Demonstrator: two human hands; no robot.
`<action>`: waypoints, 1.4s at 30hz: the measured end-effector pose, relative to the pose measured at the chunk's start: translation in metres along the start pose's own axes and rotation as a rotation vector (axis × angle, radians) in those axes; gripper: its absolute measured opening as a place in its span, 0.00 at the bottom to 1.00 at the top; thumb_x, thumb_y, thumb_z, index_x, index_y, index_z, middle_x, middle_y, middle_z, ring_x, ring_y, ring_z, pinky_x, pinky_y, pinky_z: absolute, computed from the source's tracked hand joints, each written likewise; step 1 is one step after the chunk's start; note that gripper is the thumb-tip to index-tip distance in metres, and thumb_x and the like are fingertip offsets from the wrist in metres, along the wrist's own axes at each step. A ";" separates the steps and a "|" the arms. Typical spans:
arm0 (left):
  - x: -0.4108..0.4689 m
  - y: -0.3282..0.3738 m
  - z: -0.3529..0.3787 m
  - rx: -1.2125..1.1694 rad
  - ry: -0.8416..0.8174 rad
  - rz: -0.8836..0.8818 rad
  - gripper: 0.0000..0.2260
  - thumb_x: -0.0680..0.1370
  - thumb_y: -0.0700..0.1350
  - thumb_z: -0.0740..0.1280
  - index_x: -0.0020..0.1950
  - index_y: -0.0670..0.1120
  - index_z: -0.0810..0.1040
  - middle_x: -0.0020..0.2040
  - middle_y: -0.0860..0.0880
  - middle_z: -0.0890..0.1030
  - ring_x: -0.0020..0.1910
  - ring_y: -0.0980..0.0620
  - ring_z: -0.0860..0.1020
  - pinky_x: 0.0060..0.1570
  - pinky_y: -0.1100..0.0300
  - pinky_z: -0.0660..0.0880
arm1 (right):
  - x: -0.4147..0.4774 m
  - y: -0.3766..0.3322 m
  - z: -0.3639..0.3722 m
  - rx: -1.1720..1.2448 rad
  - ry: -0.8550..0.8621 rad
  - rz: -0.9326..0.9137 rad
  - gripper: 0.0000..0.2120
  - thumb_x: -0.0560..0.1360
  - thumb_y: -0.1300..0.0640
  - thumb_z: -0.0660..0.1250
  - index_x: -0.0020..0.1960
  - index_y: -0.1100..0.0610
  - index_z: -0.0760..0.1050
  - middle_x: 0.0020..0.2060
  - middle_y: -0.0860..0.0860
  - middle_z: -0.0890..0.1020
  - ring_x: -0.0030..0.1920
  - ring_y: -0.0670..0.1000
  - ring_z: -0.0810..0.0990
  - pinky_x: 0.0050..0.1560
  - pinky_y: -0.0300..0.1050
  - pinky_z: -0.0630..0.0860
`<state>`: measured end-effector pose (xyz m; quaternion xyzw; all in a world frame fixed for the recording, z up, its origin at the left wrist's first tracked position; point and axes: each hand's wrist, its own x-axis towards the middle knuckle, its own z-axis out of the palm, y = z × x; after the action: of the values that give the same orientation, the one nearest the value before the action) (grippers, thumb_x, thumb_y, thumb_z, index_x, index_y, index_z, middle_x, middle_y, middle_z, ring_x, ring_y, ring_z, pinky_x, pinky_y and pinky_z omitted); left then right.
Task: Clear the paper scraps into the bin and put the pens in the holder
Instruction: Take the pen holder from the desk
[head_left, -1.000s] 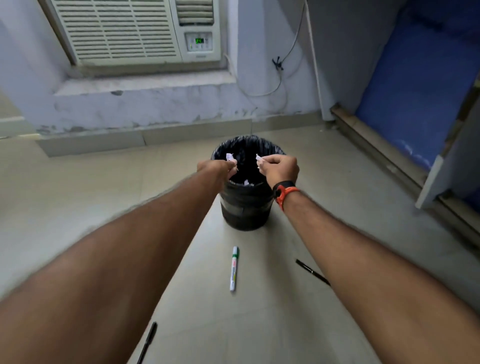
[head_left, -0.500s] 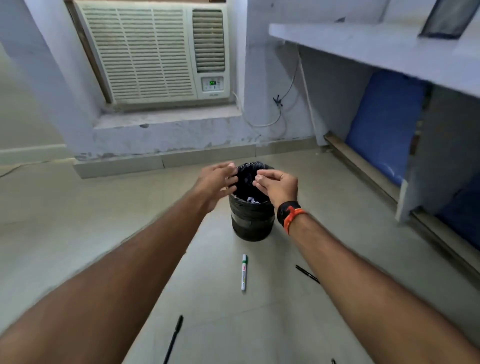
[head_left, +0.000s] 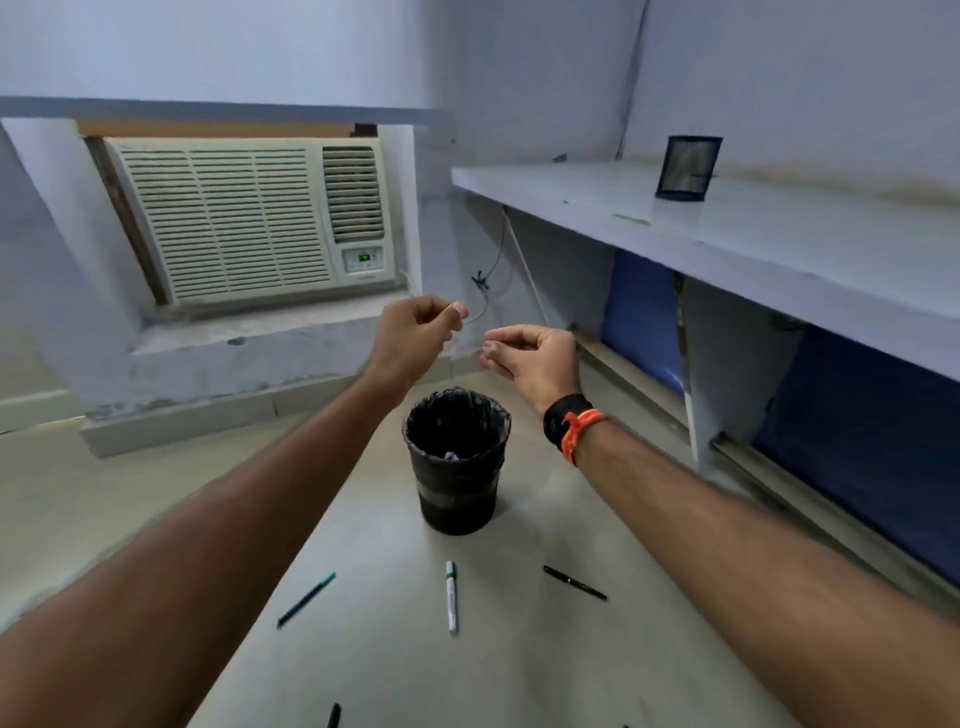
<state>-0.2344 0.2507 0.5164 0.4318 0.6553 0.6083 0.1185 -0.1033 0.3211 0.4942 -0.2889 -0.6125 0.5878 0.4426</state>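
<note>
Bin (head_left: 457, 467): black, bag-lined, upright on the floor (head_left: 363, 665) at centre frame; pale paper scraps (head_left: 450, 455) lie at its bottom.

Left hand (head_left: 415, 338): raised above the bin, upper centre; fingers (head_left: 457, 312) loosely curled, holding nothing.

Right hand (head_left: 535, 358): just beside the left, also above the bin; fingers half curled and empty; black and orange band (head_left: 571, 428) on the wrist.

Pens, all on the floor below the bin:
- white marker (head_left: 451, 596), lower centre;
- dark blue pen (head_left: 306, 600), to its left;
- black pen (head_left: 574, 583), to its right;
- another dark pen (head_left: 334, 716), at the bottom edge.

Holder (head_left: 687, 167): dark mesh cup, upright on the shelf (head_left: 779, 234), upper right, well apart from the pens.

Air conditioner (head_left: 249, 218): set in the wall, upper left.
</note>
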 end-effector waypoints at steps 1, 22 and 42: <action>0.010 0.003 0.008 -0.004 0.035 0.011 0.09 0.77 0.46 0.68 0.47 0.42 0.84 0.39 0.48 0.83 0.34 0.60 0.77 0.40 0.63 0.75 | 0.008 -0.007 -0.003 -0.003 0.029 -0.017 0.05 0.71 0.71 0.71 0.46 0.66 0.82 0.40 0.61 0.84 0.42 0.56 0.85 0.48 0.45 0.83; 0.012 0.352 0.016 -0.143 0.000 -0.171 0.09 0.76 0.48 0.70 0.41 0.44 0.84 0.29 0.54 0.77 0.29 0.57 0.73 0.35 0.61 0.73 | -0.039 -0.379 -0.113 -0.033 0.470 0.059 0.06 0.70 0.68 0.73 0.48 0.64 0.83 0.41 0.59 0.86 0.41 0.55 0.87 0.49 0.47 0.83; -0.005 0.455 -0.152 -0.083 -0.217 -0.394 0.05 0.77 0.42 0.68 0.49 0.44 0.84 0.41 0.53 0.83 0.37 0.63 0.78 0.40 0.66 0.75 | -0.109 -0.512 -0.008 0.065 0.473 0.273 0.09 0.72 0.68 0.72 0.52 0.64 0.81 0.41 0.57 0.85 0.42 0.53 0.85 0.44 0.42 0.84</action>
<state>-0.1430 0.0903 0.9589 0.3534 0.6845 0.5499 0.3226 0.0372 0.1565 0.9706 -0.4838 -0.4281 0.5776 0.4992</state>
